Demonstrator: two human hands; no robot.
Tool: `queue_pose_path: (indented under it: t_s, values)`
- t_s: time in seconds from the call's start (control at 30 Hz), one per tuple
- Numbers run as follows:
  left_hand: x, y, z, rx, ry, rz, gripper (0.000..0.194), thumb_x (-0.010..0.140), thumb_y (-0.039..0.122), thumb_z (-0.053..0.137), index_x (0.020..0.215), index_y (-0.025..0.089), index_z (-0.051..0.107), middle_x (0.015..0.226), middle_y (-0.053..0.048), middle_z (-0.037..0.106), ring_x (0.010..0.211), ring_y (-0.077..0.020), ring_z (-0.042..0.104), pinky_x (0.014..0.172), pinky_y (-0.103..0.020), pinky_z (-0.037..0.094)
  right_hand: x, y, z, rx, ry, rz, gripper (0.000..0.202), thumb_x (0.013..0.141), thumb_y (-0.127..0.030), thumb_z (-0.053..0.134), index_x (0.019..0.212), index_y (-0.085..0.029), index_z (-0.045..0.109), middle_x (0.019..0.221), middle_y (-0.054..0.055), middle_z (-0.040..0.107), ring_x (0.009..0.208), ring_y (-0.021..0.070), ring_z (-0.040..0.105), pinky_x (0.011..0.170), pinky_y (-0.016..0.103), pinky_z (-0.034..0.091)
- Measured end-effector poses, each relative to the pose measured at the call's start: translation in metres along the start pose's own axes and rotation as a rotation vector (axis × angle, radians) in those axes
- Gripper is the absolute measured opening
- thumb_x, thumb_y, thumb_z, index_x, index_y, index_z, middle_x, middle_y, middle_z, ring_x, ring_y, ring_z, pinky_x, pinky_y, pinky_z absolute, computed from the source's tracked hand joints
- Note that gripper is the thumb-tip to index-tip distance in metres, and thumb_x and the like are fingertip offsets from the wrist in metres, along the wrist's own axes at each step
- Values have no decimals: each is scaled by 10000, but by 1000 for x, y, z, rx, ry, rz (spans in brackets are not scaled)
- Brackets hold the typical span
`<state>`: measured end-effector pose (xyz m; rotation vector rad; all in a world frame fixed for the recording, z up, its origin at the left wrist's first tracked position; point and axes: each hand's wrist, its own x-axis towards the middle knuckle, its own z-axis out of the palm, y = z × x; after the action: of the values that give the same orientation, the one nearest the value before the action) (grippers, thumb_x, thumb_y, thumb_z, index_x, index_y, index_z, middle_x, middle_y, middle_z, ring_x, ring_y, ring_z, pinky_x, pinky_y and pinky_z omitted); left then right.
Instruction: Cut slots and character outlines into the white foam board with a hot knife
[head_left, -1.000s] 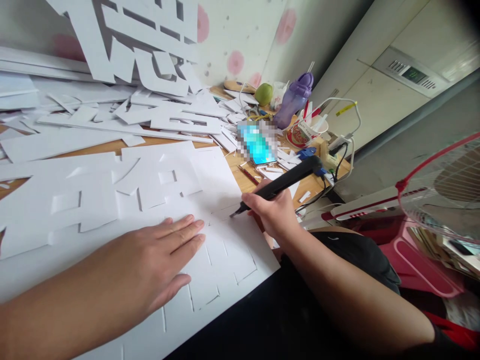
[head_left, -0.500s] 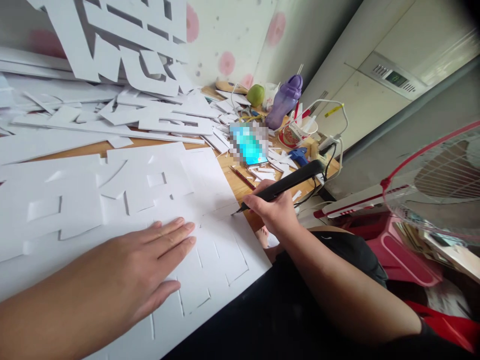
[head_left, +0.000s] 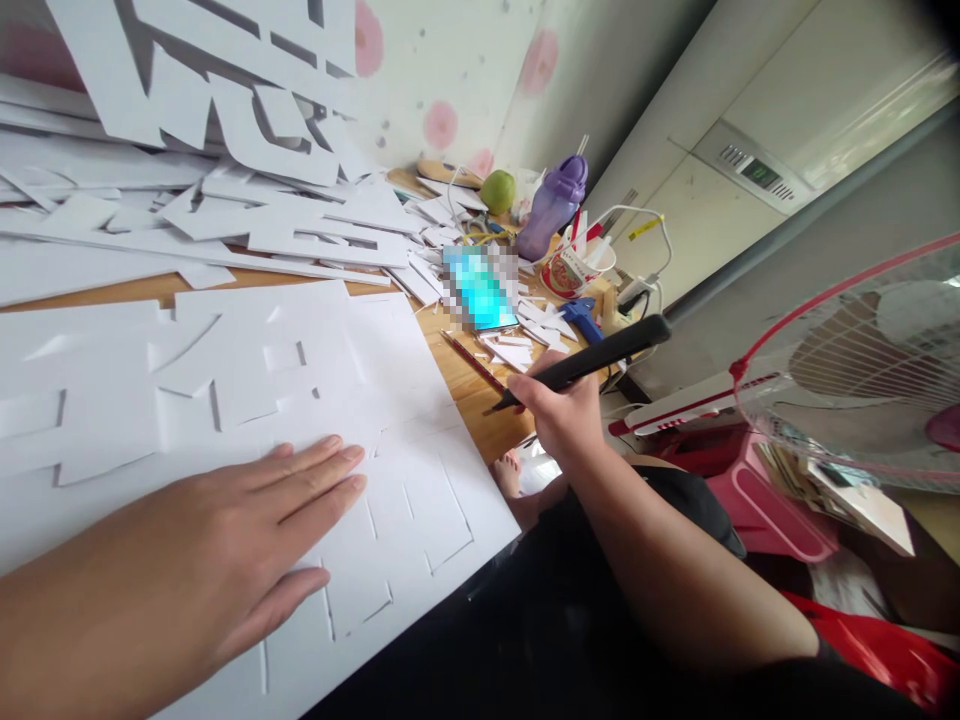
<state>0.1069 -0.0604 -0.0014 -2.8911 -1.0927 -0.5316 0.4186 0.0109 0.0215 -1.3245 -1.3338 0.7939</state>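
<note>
A white foam board [head_left: 390, 350] lies over the wooden table's front edge, with cut lines and several cut-out shapes in it. My left hand [head_left: 277, 530] rests flat on the board, its fingers stretched out beside short slits. In my right hand [head_left: 562, 405] is a black pen-shaped cutter [head_left: 607, 352], held in a pinch with its thin tip pointing left. That tip is just past the board's right edge, over the table, apart from the board.
White foam offcuts [head_left: 300, 235] pile up behind the board. A pencil [head_left: 474, 362], a lit phone [head_left: 484, 290], a blue glue gun [head_left: 583, 318], a paper cup [head_left: 574, 268], a purple bottle [head_left: 551, 210] and a green fruit [head_left: 497, 191] are on the table. A fan [head_left: 862, 360] stands at right.
My right hand has drawn the cutter's tip off the board to the right, past its edge. My left hand stays flat on the board. The whole view has shifted slightly.
</note>
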Motion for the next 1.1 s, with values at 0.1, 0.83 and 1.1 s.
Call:
queue_pose_path:
  t_s: [0.1, 0.83, 1.1]
  values:
    - [1, 0, -1, 10, 3, 0, 398, 970, 257, 516, 1349, 299, 631, 1457, 24, 689, 1289, -215, 677, 1155, -377, 500, -3, 2, -2, 135, 14, 17, 321, 702, -454, 810, 644, -242, 576, 504, -66, 508, 448, 127, 514, 467, 295, 501]
    - [8, -12, -6, 62, -16, 224, 436, 935, 353, 637, 1360, 265, 667, 1434, -17, 708, 1306, -270, 675, 1102, -392, 553, -43, -15, -29, -103, -72, -86, 80, 594, -187, 688, 572, -232, 625, 703, 11, 645, 734, 215, 625, 704, 351, 524]
    - [18, 6, -27, 57, -149, 178, 394, 871, 288, 709, 1258, 220, 734, 1361, -84, 750, 1266, -332, 699, 985, -428, 644, -73, 2, -16, -190, -269, 310, 190, 722, -289, 768, 887, -194, 773, 718, 20, 741, 647, 218, 682, 602, 313, 515]
